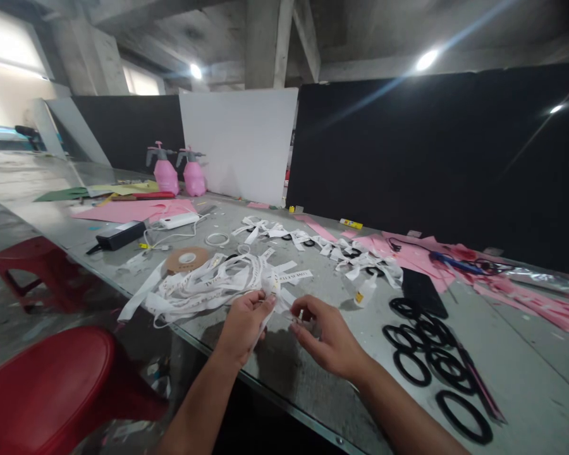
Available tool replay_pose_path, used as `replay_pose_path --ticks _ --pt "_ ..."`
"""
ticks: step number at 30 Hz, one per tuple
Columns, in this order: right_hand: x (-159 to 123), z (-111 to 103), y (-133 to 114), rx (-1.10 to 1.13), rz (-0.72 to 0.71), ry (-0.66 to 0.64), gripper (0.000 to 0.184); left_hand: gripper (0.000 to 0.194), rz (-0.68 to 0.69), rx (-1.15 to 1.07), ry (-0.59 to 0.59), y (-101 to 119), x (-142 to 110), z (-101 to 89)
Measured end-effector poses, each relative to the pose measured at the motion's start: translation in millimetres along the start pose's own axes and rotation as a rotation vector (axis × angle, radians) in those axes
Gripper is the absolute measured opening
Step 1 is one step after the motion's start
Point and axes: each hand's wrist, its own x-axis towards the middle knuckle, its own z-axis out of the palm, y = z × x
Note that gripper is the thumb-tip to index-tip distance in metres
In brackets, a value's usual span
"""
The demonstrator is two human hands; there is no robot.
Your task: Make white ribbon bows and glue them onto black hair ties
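My left hand (249,321) is closed, its thumb and fingers pinching a white printed ribbon (274,287) close to the table edge. A loop of that ribbon stands above the fingertips. Just to the right, my right hand (327,335) has its fingers curved, with a gap between thumb and forefinger, near the ribbon's tail. Beyond the left hand lies a heap of white lettered ribbon (203,287), beside a brown ribbon roll (187,259). White ribbon bows (329,248) with black rings among them form a row farther back.
Several black rings (411,368) lie at the right, near a dark flat phone-like slab (424,292). A small glue bottle (366,292) stands in front of the bows. Pink sheets (374,246), two pink spray bottles (194,177) and a black power adapter (121,235) are farther off. A red stool (47,385) is at left.
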Motion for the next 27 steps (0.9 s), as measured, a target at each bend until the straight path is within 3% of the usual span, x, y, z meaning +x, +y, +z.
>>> replay_pose_path --ticks 4,8,15,20,23,27 --pt "3 5 1 0.324 0.248 -0.021 0.035 0.044 0.001 -0.03 -0.122 2 -7 3.8" --pt "5 10 2 0.495 0.301 -0.116 0.037 0.045 0.009 -0.058 -0.149 1 -10 8.7" --pt "2 15 3 0.445 0.326 0.006 0.04 0.048 0.031 -0.096 -0.195 -4 -10 9.7" --pt "2 17 3 0.376 0.346 0.071 0.037 0.058 -0.001 -0.006 -0.226 -8 -9 4.8" --pt "2 16 1 0.35 0.321 0.057 0.034 0.045 0.147 0.138 -0.21 -4 -8 4.8" --pt "3 13 -6 0.319 0.244 0.019 0.033 0.026 0.352 0.356 -0.1 2 -5 7.4"
